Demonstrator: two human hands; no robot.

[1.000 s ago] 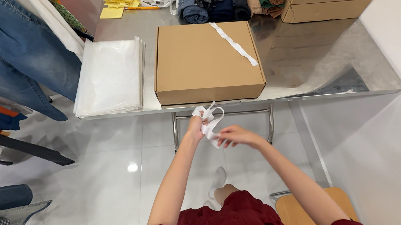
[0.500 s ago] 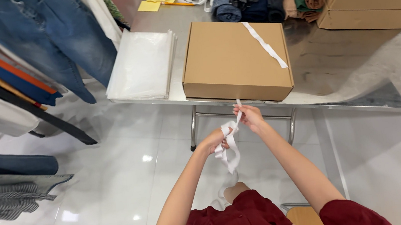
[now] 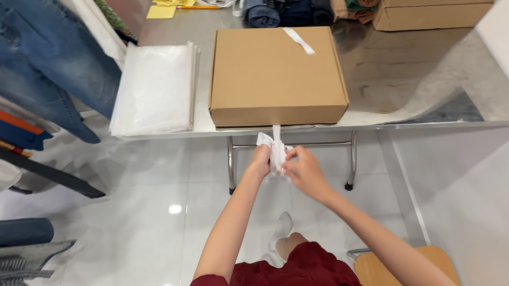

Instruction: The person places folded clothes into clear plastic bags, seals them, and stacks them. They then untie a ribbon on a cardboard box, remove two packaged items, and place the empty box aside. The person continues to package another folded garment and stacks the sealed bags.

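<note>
Open air surrounds both hands above the floor. Ahead, the cardboard box (image 3: 275,74) fills the table edge (image 3: 391,123); bare steel lies open to its right.

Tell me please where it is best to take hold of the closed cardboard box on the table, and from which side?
Probably by the two side walls of the cardboard box, one hand from the left and one from the right. It lies flat, wide and closed at the table edge, too broad for one hand. The bag stack leaves little room on its left.

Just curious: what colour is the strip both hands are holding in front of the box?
White, a crumpled strip, clearest in the head view.
</note>
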